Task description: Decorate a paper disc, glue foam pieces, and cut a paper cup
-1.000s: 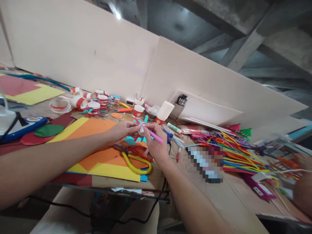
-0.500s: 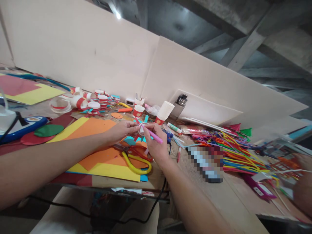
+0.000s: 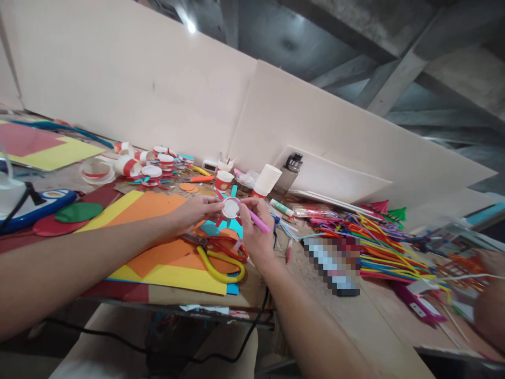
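In the head view, my left hand (image 3: 197, 211) pinches the left edge of a small craft cut from a paper cup (image 3: 230, 207). White and round on top, it has blue and red paper strips sticking out around it. A pink marker (image 3: 259, 221) is held in my right hand (image 3: 257, 231), its near end slanting down to the right. The fingers of that hand are at the craft's right edge, and they hide the marker's tip. Just below both hands lie yellow-handled scissors (image 3: 221, 271) and red-handled scissors (image 3: 226, 246), on orange paper (image 3: 161, 258).
Several similar cup crafts (image 3: 152, 172) and cut cups stand at the back left. Stacked paper cups (image 3: 267, 181) and a dark bottle (image 3: 291, 171) are behind my hands. Colourful pipe cleaners (image 3: 382, 247) spread rightward, near another person's arm (image 3: 489, 305). A black cable (image 3: 205, 359) hangs below the table edge.
My right hand with the marker has shifted slightly right, away from the craft's middle. The craft's white round top shows more fully. My left hand has barely moved.
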`<state>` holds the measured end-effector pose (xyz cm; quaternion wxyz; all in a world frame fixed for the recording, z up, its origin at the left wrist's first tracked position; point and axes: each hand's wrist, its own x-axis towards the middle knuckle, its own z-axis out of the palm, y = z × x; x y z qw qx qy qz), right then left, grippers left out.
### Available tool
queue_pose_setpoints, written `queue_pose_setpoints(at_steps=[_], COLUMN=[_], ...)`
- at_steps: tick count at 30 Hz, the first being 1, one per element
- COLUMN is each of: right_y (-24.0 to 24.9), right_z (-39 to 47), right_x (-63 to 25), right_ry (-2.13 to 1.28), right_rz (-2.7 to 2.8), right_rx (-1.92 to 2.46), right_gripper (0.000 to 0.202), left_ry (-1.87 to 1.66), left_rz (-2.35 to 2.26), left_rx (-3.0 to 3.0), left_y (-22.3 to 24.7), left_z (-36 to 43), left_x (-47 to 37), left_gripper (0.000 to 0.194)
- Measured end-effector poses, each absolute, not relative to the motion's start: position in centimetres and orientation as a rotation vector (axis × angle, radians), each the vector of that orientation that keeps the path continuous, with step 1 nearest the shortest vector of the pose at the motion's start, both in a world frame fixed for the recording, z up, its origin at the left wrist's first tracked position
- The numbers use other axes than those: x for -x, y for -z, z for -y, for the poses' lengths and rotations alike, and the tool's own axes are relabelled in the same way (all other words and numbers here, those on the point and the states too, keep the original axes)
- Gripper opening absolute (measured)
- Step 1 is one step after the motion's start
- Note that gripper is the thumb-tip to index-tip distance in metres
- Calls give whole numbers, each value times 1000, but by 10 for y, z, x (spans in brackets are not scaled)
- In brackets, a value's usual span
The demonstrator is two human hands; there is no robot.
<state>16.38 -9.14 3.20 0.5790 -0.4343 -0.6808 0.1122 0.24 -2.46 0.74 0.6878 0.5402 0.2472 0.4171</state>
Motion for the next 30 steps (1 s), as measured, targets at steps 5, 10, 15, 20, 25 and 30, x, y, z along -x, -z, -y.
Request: queue_pose_setpoints(at_steps=[5,10,15,20,25,30], right_y=[-34,-24,-15,-15,-13,-12], right_z=[87,70,62,64,63,63], right_x=[-166,-176,-173,-169,-171,-171], right_ry=[-268,-458,-645,-696,-758,-805], right_rz=[1456,1180,1176,1173,1206,1184], right_rx=[1010,1088,1085,1054,997,951], right_gripper=[19,27,32,35,35,32], left_ry=[-951,-995,-1016,-988,-963,-948], left_rz=[-577,-557,-534,-496,-461,-455], left_rx=[-1167,-1095,-1073,-1064,-1078,-1105], left_y=[-8,-10,-16,-16,-14,-14], left_z=[25,26,28,29,29,30], left_x=[-2,-2,-3,-3,-3,-3], left_gripper=[26,27,28,28,25,25])
